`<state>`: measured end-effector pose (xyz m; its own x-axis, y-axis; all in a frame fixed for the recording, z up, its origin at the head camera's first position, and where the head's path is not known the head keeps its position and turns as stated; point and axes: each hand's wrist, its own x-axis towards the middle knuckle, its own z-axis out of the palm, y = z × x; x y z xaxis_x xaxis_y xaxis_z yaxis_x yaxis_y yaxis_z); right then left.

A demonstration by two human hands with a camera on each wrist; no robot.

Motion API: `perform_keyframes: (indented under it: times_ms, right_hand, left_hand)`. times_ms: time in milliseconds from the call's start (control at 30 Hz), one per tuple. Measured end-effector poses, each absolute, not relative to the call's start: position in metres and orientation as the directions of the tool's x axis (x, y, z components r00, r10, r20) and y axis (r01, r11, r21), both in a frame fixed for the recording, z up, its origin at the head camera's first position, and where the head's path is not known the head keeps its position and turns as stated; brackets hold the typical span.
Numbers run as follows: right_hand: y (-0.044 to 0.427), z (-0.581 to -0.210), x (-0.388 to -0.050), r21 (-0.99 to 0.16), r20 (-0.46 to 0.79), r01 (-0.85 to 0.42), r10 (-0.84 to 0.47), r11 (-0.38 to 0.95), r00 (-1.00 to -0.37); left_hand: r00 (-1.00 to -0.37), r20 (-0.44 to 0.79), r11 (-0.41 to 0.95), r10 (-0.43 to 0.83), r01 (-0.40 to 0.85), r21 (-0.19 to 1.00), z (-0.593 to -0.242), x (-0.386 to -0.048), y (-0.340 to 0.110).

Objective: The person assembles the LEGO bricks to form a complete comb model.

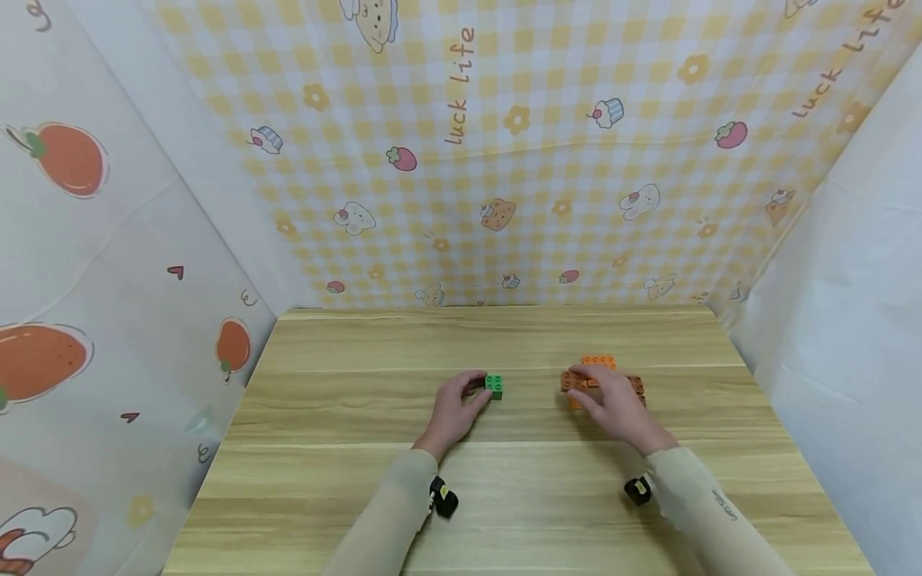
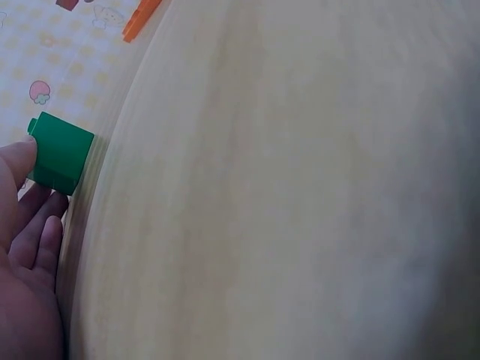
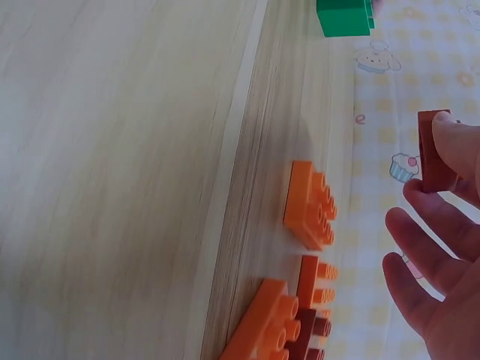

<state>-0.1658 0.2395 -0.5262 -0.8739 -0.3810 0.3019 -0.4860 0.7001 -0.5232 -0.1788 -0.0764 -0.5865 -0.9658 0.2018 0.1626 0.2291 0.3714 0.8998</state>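
Observation:
My left hand [image 1: 454, 410] pinches a green toy building brick [image 1: 493, 387] between thumb and fingertips near the middle of the table. In the left wrist view the thumb presses one side of the green brick [image 2: 61, 154], with fingers under its other end. To the right, my right hand [image 1: 618, 404] pinches a reddish-brown brick [image 1: 573, 382] by thumb and index finger. The right wrist view shows this brown brick [image 3: 435, 154] held off the table, the other fingers spread loosely. Orange bricks [image 1: 599, 362] lie by the right hand, which partly covers them.
Another brown brick [image 1: 635, 385] sits just right of the right hand. In the right wrist view, several orange bricks [image 3: 304, 206] rest studs-up on the wooden table [image 1: 346, 400]. A checked cloth [image 1: 461, 200] hangs behind the table; white cloths flank it.

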Motion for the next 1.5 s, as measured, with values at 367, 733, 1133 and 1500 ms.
perform_keyframes:
  times_ms: [367,733,1133,1500]
  right_hand:
    - [0.224,-0.528,-0.172,-0.521,0.317,-0.503,-0.391,0.690,-0.864]
    - [0.208,-0.527,-0.175,-0.536,0.256,-0.472,-0.397,0.701,-0.881]
    - [0.184,-0.526,-0.178,-0.525,0.269,-0.468,-0.383,0.711,-0.884]
    - [0.165,-0.529,-0.182,-0.569,0.256,-0.452,-0.375,0.687,-0.891]
  left_hand:
    - [-0.962,0.184,0.366,0.204,0.249,0.897,-0.589,-0.180,-0.077]
    - [-0.961,0.187,0.369,0.202,0.252,0.895,-0.591,-0.180,-0.077]
    - [-0.965,0.163,0.369,0.203,0.230,0.901,-0.589,-0.180,-0.077]
    - [-0.966,0.157,0.355,0.207,0.224,0.908,-0.588,-0.179,-0.077]
